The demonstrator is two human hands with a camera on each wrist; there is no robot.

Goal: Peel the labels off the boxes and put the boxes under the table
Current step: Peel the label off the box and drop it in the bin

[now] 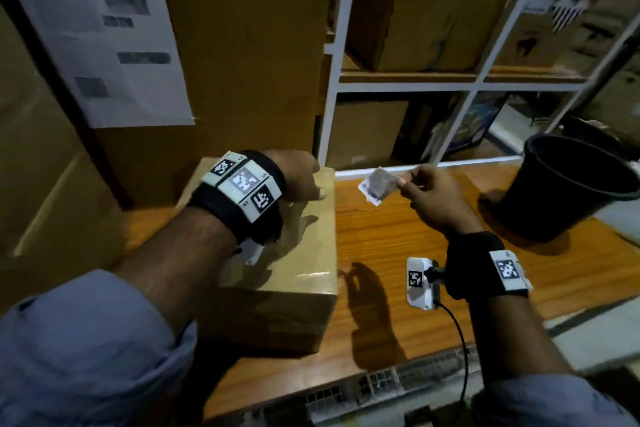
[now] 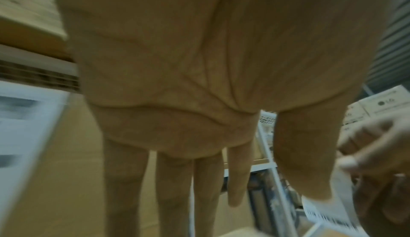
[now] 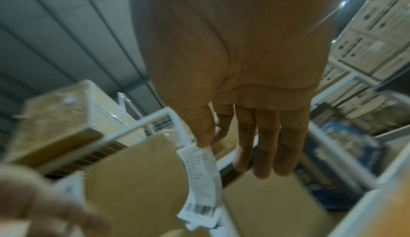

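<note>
A brown cardboard box (image 1: 298,263) stands on the wooden table (image 1: 398,239), left of centre. My left hand (image 1: 301,180) hovers over the box's far top edge with straight fingers (image 2: 206,188); whether it touches the box I cannot tell. My right hand (image 1: 422,191) is raised above the table to the right of the box. Its thumb and forefinger pinch a peeled white label (image 1: 379,185) with a barcode, which curls down from the fingertips (image 3: 203,179). The other right fingers are straight.
A black bucket (image 1: 568,184) stands on the table at the right. Tall cardboard boxes (image 1: 242,55) with a white paper sheet (image 1: 100,31) rise behind at left. White shelving (image 1: 408,87) full of boxes lines the back. The table's near edge runs along the bottom.
</note>
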